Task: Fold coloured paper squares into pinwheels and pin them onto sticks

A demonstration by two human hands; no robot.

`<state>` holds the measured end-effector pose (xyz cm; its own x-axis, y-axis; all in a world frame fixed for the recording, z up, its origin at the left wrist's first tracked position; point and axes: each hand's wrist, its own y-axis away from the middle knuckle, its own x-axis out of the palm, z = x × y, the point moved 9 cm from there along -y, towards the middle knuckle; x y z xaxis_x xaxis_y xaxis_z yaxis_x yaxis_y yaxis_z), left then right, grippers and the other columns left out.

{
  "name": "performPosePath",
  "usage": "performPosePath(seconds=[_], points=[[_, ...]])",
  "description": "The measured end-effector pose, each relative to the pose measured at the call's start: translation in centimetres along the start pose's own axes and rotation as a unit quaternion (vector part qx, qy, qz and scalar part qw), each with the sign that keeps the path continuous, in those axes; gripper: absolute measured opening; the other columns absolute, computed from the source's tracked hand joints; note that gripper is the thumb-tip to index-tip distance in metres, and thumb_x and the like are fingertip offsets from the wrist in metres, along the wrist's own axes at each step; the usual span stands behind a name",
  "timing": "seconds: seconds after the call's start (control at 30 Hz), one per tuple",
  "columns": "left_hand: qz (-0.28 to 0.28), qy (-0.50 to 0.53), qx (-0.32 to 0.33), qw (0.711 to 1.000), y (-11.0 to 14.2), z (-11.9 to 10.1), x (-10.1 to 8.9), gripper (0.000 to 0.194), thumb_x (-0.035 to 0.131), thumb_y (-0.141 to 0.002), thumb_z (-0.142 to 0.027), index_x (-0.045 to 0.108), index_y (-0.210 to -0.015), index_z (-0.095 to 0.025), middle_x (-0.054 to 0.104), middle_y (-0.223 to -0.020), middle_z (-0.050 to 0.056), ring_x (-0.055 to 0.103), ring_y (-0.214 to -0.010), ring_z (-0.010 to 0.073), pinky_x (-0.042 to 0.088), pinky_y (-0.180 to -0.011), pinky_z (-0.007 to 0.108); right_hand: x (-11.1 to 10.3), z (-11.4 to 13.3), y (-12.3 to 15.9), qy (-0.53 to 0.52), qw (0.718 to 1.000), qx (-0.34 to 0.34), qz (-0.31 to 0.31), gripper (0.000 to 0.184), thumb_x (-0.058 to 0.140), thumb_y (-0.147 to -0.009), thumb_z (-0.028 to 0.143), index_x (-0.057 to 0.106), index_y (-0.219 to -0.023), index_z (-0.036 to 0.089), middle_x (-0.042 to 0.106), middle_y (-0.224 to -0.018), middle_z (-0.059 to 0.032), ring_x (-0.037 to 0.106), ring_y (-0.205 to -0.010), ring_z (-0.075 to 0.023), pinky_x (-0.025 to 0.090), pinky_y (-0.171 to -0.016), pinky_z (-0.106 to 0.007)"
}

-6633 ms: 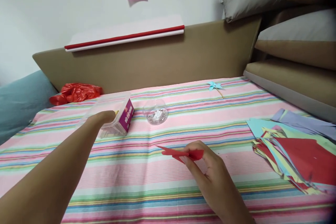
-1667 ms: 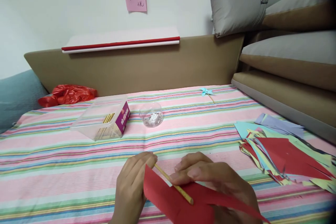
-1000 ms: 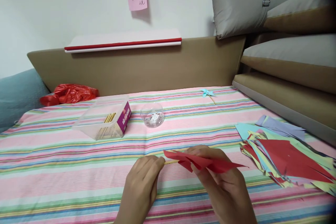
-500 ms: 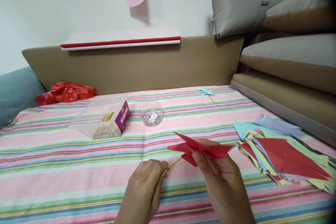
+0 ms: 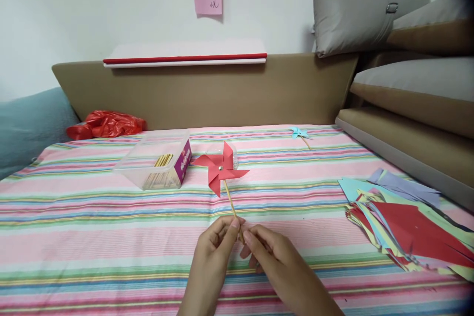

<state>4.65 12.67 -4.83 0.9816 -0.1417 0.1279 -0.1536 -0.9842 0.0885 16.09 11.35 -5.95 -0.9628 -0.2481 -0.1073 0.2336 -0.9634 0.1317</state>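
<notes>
The left hand (image 5: 215,252) pinches the stick (image 5: 230,200) of the red pinwheel (image 5: 221,170) between thumb and fingers, and the right hand (image 5: 268,249) has its fingertips at the stick's lower end; I cannot tell whether that grip is pinching it or only touching. The pinwheel stands up above the hands, in the middle of the view, tilted a little to the left, with a shiny pin (image 5: 221,168) at its centre. Beyond it to the left, on the striped cloth (image 5: 111,242), sits a clear box (image 5: 129,170) without a lid, a purple label (image 5: 183,162) on its right end and sticks (image 5: 163,160) lying together toward that same end. A clear dish (image 5: 234,149) is partly hidden behind the pinwheel, so its contents are hard to make out. Farther left lies a crumpled red bag (image 5: 109,124); what it holds, if anything, cannot be seen.
</notes>
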Motion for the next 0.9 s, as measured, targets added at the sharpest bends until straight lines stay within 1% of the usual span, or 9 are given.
performPosePath(seconds=[0.17, 0.27, 0.33, 0.43, 0.53, 0.6, 0.73, 0.8, 0.9], points=[[-0.011, 0.021, -0.008, 1.000, -0.6, 0.3, -0.3, 0.032, 0.068, -0.089, -0.049, 0.070, -0.088, -0.016, 0.063, -0.076, 0.002, 0.056, -0.068, 0.0149, 0.048, -0.063, 0.025, 1.0, -0.3, -0.6, 0.006, 1.000, -0.015, -0.018, 0.046, 0.044, -0.100, 0.060, 0.060, -0.085, 0.020, 0.054, -0.071, 0.0002, 0.054, -0.067, -0.0164, 0.043, -0.060, -0.029], [-0.002, 0.025, -0.013, 1.000, -0.8, 0.4, -0.1, 0.034, 0.068, -0.089, -0.050, 0.070, -0.087, -0.016, 0.063, -0.076, 0.002, 0.058, -0.068, 0.0154, 0.048, -0.062, 0.025, 1.2, -0.8, -0.7, 0.001, 1.000, -0.009, -0.020, 0.046, 0.043, -0.099, 0.062, 0.057, -0.084, 0.021, 0.053, -0.069, 0.0010, 0.051, -0.063, -0.0154, 0.043, -0.058, -0.028], [0.001, 0.018, -0.014, 1.000, -1.0, 0.4, -0.1, 0.035, 0.067, -0.089, -0.051, 0.070, -0.086, -0.016, 0.064, -0.077, 0.002, 0.059, -0.068, 0.0161, 0.048, -0.061, 0.026, 1.2, -0.8, -0.5, -0.012, 1.000, -0.010, -0.016, 0.044, 0.047, -0.098, 0.063, 0.058, -0.086, 0.022, 0.054, -0.072, 0.0007, 0.052, -0.064, -0.0155, 0.044, -0.058, -0.028], [-0.006, -0.021, 0.003, 1.000, -1.3, 0.3, -0.5, 0.037, 0.063, -0.091, -0.053, 0.072, -0.088, -0.016, 0.068, -0.081, 0.004, 0.063, -0.077, 0.0191, 0.050, -0.072, 0.029, 0.9, -0.5, -0.4, -0.011, 0.999, -0.022, -0.031, 0.043, 0.050, -0.096, 0.063, 0.057, -0.084, 0.022, 0.054, -0.072, 0.0009, 0.053, -0.064, -0.0148, 0.044, -0.058, -0.027], [-0.024, -0.065, 0.023, 0.997, -1.5, 0.2, -1.3, 0.042, 0.055, -0.094, -0.054, 0.074, -0.105, -0.018, 0.074, -0.101, 0.008, 0.067, -0.095, 0.0237, 0.050, -0.089, 0.035, -0.1, -0.9, -0.5, -0.011, 0.998, -0.018, -0.066, 0.045, 0.052, -0.094, 0.065, 0.057, -0.082, 0.021, 0.056, -0.072, 0.0005, 0.053, -0.062, -0.0148, 0.044, -0.055, -0.027], [-0.026, -0.082, 0.016, 0.996, -1.6, 0.5, -1.7, 0.046, 0.052, -0.095, -0.056, 0.072, -0.112, -0.019, 0.074, -0.111, 0.010, 0.068, -0.099, 0.0259, 0.050, -0.090, 0.038, -1.0, -1.3, -0.6, -0.025, 0.996, -0.015, -0.090, 0.046, 0.053, -0.093, 0.066, 0.057, -0.082, 0.021, 0.057, -0.074, -0.0002, 0.055, -0.064, -0.0155, 0.046, -0.055, -0.027], [-0.004, -0.106, 0.017, 0.994, -1.7, 0.8, -1.7, 0.046, 0.053, -0.092, -0.059, 0.071, -0.103, -0.019, 0.075, -0.106, 0.011, 0.068, -0.098, 0.0283, 0.050, -0.091, 0.041, -4.0, -1.6, -0.8, -0.046, 0.986, -0.030, -0.157, 0.048, 0.057, -0.091, 0.067, 0.057, -0.077, 0.021, 0.057, -0.067, 0.0010, 0.054, -0.059, -0.0142, 0.046, -0.054, -0.027], [0.010, -0.113, 0.021, 0.993, -1.8, 0.8, -1.5, 0.045, 0.052, -0.092, -0.060, 0.071, -0.100, -0.019, 0.076, -0.104, 0.011, 0.068, -0.098, 0.0286, 0.050, -0.092, 0.041, -6.4, -1.4, -1.0, -0.053, 0.977, -0.042, -0.203, 0.049, 0.061, -0.087, 0.069, 0.059, -0.078, 0.020, 0.057, -0.064, 0.0019, 0.052, -0.055, -0.0131, 0.044, -0.051, -0.026], [0.030, -0.116, 0.024, 0.992, -1.7, 0.8, -0.9, 0.045, 0.051, -0.093, -0.061, 0.070, -0.096, -0.020, 0.075, -0.101, 0.010, 0.068, -0.098, 0.0286, 0.051, -0.091, 0.041, -10.7, -1.2, -1.8, -0.048, 0.960, -0.058, -0.271, 0.053, 0.065, -0.081, 0.072, 0.060, -0.081, 0.019, 0.059, -0.064, 0.0023, 0.053, -0.054, -0.0120, 0.043, -0.050, -0.024]])
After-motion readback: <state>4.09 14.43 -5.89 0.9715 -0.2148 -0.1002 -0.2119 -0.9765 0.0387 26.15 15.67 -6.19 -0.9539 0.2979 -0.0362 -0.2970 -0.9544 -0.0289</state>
